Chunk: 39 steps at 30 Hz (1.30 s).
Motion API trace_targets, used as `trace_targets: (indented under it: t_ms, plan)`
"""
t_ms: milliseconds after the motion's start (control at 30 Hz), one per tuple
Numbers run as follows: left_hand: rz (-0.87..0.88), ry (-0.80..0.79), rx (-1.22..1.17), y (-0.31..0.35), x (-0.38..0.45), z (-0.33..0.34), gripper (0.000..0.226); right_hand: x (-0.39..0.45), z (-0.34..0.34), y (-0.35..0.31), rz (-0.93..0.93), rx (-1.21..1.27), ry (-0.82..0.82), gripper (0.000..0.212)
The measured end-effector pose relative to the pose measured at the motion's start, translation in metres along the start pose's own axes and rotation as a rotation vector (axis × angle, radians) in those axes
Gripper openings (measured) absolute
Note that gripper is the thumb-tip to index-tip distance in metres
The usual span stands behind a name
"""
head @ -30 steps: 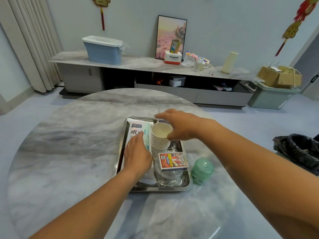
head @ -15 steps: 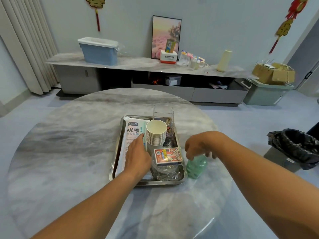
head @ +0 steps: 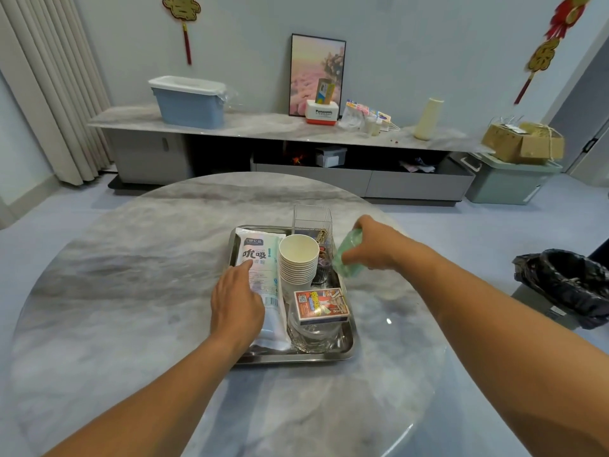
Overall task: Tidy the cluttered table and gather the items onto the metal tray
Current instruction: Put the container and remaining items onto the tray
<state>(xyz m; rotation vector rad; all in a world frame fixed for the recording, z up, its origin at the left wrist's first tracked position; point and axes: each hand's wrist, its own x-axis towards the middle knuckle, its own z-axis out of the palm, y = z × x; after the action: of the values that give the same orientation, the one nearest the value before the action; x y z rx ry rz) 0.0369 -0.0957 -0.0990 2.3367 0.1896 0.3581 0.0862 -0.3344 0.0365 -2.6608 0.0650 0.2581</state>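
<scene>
A metal tray lies in the middle of the round marble table. On it are a white packet, a stack of paper cups, a colourful small box resting on a glass jar, and a clear plastic box at the far end. My left hand lies flat on the packet, fingers apart. My right hand grips a small green roll, tilted, in the air over the tray's right edge.
A bin lined with a black bag stands on the floor to the right. A long low cabinet runs along the back wall with a blue tub, a picture and small items on it. Cardboard boxes sit on a green crate.
My right hand went from the paper cups to the green roll on the table right of the tray, gripped it and lifted it toward the tray. My left hand stayed on the packet.
</scene>
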Motion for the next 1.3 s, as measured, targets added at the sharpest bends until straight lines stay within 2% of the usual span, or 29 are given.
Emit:
trace_targets:
  t_ms: [167,367,467,633,700,867,967,1133,1200,1300]
  plan:
    - [0.035,-0.123,-0.132,0.004,0.003,0.005,0.068,0.009,0.033,-0.009,0.019,0.089,-0.109,0.074]
    - [0.040,-0.227,-0.165,0.005,0.012,0.011,0.073,0.017,0.063,-0.006,0.029,0.074,-0.085,0.081]
    - [0.023,-0.231,-0.166,0.002,0.012,0.012,0.067,0.019,0.066,-0.005,0.022,0.104,-0.071,0.077]
    - [0.025,-0.209,-0.147,-0.005,0.012,0.013,0.064,0.024,0.065,-0.004,0.060,0.187,-0.199,0.056]
    - [0.030,-0.218,-0.145,-0.005,0.012,0.012,0.067,0.026,0.066,-0.004,0.071,0.221,-0.175,0.048]
    - [0.068,-0.302,-0.184,0.002,0.009,0.009,0.082,0.025,0.068,-0.004,0.069,0.215,-0.119,0.062]
    - [0.079,-0.354,-0.266,0.005,0.010,0.007,0.094,0.024,0.069,-0.001,0.087,0.313,-0.081,0.063]
    - [0.087,-0.438,-0.317,0.007,0.016,0.007,0.098,0.020,0.074,0.007,0.141,0.470,-0.076,0.056]
    - [0.082,-0.425,-0.284,0.006,0.017,0.005,0.097,0.019,0.077,0.010,0.147,0.483,-0.056,0.056]
    - [0.053,-0.316,-0.168,-0.003,0.017,-0.001,0.089,0.013,0.081,0.015,0.190,0.552,0.034,0.047]
